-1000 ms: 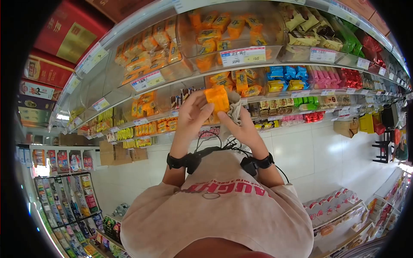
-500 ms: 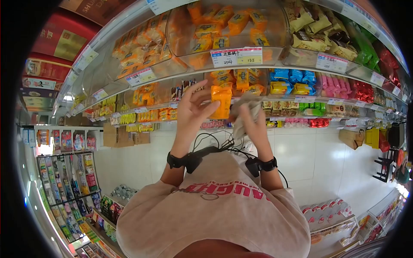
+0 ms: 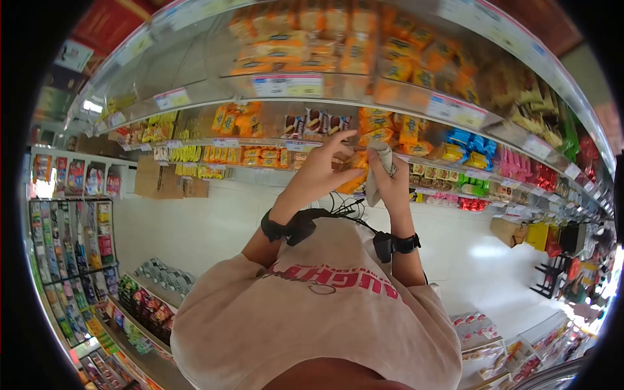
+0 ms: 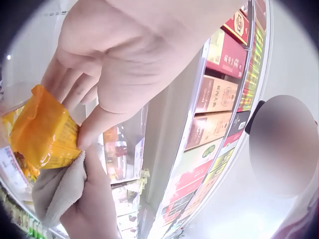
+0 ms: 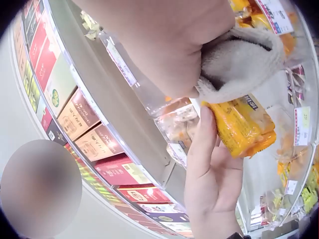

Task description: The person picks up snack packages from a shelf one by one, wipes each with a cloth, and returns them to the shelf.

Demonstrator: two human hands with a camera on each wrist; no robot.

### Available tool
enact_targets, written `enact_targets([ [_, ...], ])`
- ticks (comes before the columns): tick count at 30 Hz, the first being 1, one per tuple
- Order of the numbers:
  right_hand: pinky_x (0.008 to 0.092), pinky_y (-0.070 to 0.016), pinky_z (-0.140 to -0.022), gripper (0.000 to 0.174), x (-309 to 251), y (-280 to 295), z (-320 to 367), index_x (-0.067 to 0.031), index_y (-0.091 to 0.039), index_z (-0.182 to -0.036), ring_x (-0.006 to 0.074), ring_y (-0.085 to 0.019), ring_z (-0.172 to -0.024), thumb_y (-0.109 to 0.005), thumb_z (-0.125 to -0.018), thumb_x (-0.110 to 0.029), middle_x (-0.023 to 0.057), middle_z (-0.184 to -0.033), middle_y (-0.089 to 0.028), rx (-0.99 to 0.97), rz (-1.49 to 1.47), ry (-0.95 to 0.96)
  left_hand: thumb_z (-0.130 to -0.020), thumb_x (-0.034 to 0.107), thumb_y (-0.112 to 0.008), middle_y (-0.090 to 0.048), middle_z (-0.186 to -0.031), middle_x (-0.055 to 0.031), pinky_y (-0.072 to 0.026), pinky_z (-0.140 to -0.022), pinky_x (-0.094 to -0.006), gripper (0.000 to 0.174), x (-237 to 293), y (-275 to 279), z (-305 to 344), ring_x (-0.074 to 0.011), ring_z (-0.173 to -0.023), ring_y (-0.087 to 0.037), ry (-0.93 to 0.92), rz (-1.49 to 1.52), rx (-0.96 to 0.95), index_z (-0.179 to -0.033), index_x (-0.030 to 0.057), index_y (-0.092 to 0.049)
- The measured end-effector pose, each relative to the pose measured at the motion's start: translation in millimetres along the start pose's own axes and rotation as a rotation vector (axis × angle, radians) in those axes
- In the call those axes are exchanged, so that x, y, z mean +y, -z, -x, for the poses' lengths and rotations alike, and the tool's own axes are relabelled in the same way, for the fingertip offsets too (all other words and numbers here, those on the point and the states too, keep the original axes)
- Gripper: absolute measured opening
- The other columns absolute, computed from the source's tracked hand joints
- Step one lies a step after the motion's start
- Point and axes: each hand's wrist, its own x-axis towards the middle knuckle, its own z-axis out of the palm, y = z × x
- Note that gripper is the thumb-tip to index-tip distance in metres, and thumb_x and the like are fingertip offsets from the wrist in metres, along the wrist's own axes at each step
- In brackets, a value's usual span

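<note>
Slanting lengthwise—packet [image 4: 47, 132] held in left hand [image 3: 318, 172], crimp [image 5: 259, 145] away from cloth [image 5: 239, 64] (right hand [image 3: 395, 183] gripping it)

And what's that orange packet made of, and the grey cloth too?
The orange packet looks like thin, shiny plastic film: it has bright glints and small creases, though a foil layer inside can't be ruled out. The grey cloth seems to be matt, fuzzy fabric, a bit like towelling; it bends into folds, but I can't tell which fibre.
</note>
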Motion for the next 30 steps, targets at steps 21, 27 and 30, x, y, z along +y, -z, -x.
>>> enact_targets([
  [21,0.0331,-0.0516,-0.071,0.044,4,-292,-57,0.006,-0.062,-0.106,0.0185,-0.065,-0.076,-0.068,-0.096,-0.037,0.0125,-0.084,-0.069,-0.434,0.251,0.022,-0.091,0.024,-0.076,-0.071,-0.102,-0.0124,-0.0538,-0.075,-0.0273,0.047,-153,216,45,-0.0152,-0.092,-0.068,-0.022,0.617,0.739,-0.127,-0.0032,-0.059],
  [27,0.0386,-0.0527,-0.062,0.041,-4,-301,-69,0.0053,-0.068,-0.091,0.0305,-0.068,-0.062,-0.073,-0.091,-0.036,0.0187,-0.069,-0.067,-0.48,0.628,0.14,-0.096,0.037,-0.069,-0.068,-0.114,-0.0098,-0.0551,-0.07,-0.0246,0.059,-157,234,60,-0.0138,-0.102,-0.066,0.23,0.641,0.543,-0.138,-0.0019,-0.054],
  [30,0.036,-0.051,-0.062,0.038,-7,-299,-65,0.0034,-0.07,-0.095,0.0258,-0.065,-0.062,-0.074,-0.091,-0.034,0.016,-0.072,-0.068,-0.563,0.705,0.221,-0.095,0.039,-0.069,-0.066,-0.117,-0.0106,-0.0557,-0.07,-0.0238,0.062,-166,239,62,-0.0148,-0.101,-0.068,0.211,0.735,0.519,-0.139,-0.0015,-0.053],
])
